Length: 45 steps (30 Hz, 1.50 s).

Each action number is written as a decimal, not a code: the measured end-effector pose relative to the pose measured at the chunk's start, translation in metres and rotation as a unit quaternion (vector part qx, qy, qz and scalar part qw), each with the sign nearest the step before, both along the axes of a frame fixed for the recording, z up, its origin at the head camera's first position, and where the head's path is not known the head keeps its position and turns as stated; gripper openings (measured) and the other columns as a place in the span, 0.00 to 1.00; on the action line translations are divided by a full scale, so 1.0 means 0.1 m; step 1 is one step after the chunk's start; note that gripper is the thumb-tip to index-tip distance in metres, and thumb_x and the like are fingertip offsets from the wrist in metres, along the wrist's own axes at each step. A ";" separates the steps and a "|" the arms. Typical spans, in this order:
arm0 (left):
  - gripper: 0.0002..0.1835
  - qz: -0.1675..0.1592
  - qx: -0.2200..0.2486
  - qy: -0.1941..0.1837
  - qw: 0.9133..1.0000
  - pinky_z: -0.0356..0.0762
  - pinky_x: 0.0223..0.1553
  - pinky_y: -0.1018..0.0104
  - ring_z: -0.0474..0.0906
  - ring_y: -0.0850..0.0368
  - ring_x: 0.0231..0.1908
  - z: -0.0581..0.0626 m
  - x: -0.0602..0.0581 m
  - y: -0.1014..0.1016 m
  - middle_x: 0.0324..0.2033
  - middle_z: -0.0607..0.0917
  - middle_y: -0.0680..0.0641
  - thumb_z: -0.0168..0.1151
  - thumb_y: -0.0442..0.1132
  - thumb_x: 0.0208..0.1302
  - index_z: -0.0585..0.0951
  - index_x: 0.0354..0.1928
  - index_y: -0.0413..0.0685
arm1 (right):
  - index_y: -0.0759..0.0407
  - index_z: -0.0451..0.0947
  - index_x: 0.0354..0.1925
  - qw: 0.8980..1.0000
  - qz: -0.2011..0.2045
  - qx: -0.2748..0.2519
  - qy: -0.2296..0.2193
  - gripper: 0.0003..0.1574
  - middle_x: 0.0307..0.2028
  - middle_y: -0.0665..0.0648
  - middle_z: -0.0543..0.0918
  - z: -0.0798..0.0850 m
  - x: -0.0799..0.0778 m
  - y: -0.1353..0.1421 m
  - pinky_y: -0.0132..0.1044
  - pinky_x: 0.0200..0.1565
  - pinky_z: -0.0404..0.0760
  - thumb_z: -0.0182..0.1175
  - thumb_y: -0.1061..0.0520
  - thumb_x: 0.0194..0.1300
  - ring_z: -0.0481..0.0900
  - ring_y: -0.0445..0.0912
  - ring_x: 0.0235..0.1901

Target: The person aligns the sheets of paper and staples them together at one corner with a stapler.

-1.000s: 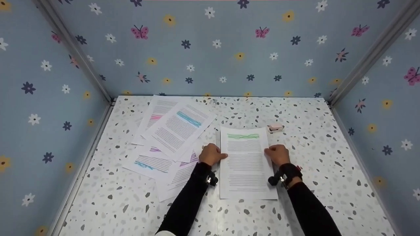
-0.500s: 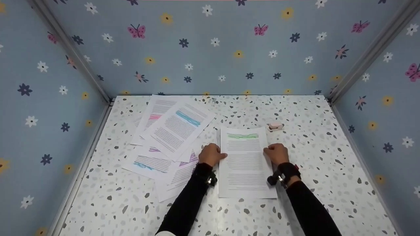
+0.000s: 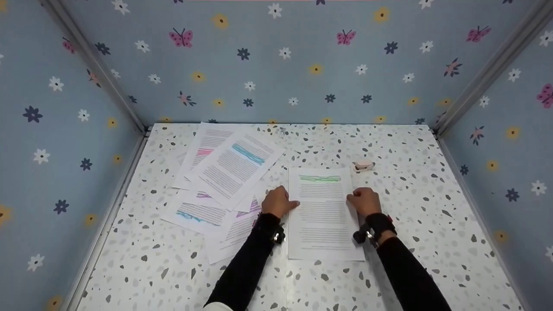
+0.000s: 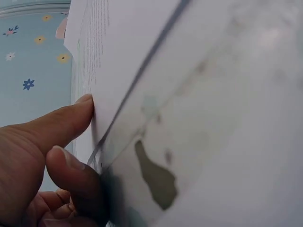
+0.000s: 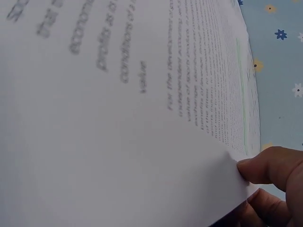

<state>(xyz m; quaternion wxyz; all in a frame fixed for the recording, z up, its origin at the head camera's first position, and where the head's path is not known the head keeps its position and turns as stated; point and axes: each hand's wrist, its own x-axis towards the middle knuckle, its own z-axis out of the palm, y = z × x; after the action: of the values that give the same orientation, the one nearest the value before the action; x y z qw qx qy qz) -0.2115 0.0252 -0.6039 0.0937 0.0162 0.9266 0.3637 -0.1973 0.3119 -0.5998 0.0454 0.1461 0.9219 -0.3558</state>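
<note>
A printed sheet of paper (image 3: 322, 216) with green highlighting across its top lines lies upright before me, between both hands. My left hand (image 3: 278, 202) pinches its left edge, thumb over the page and the other fingers curled at the edge; the left wrist view shows the thumb (image 4: 78, 116) on the paper. At the right edge, my right hand (image 3: 365, 202) pinches the paper, with the thumb (image 5: 265, 165) on top and fingers partly hidden under it. The paper bends up slightly there. A small pale pink stapler (image 3: 363, 166) sits just beyond the sheet's top right corner.
Several printed sheets (image 3: 235, 172) with blue, pink and purple highlighting lie fanned and overlapping at the left. The speckled white table (image 3: 432, 242) is enclosed by flowered blue panels (image 3: 276, 65) at the back and both sides.
A strip showing past the sheet's left edge has gone from sight, and its wavy top edge looks flatter. Both hands keep nearly the same place and grip.
</note>
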 end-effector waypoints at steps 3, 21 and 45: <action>0.20 -0.001 -0.003 0.003 1.000 0.67 0.25 0.58 0.73 0.53 0.24 -0.02 -0.01 0.00 0.23 0.77 0.50 0.79 0.48 0.55 0.75 0.25 0.48 | 0.65 0.79 0.33 1.000 0.004 0.013 0.001 0.11 0.27 0.58 0.79 0.01 0.00 0.00 0.39 0.28 0.69 0.63 0.56 0.65 0.73 0.48 0.23; 0.17 0.006 -0.008 -0.009 1.000 0.68 0.22 0.62 0.74 0.58 0.16 -0.04 0.00 0.00 0.16 0.79 0.54 0.77 0.50 0.57 0.80 0.22 0.52 | 0.63 0.72 0.60 0.999 0.012 0.003 -0.037 0.28 0.46 0.65 0.81 -0.06 -0.03 0.09 0.48 0.43 0.75 0.64 0.52 0.66 0.78 0.56 0.44; 0.15 0.003 -0.002 -0.008 1.000 0.70 0.22 0.62 0.75 0.58 0.17 -0.03 0.01 0.01 0.19 0.81 0.54 0.76 0.49 0.58 0.82 0.23 0.51 | 0.61 0.72 0.58 0.998 0.040 0.017 -0.034 0.25 0.45 0.65 0.80 -0.02 -0.02 0.09 0.47 0.43 0.72 0.63 0.52 0.67 0.77 0.56 0.43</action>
<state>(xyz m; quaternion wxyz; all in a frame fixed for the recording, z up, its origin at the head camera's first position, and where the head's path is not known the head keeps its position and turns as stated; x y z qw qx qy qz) -0.2107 0.0257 -0.6072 0.1002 0.0101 0.9266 0.3623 -0.1996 0.3210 -0.6018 0.0885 0.1223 0.9309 -0.3327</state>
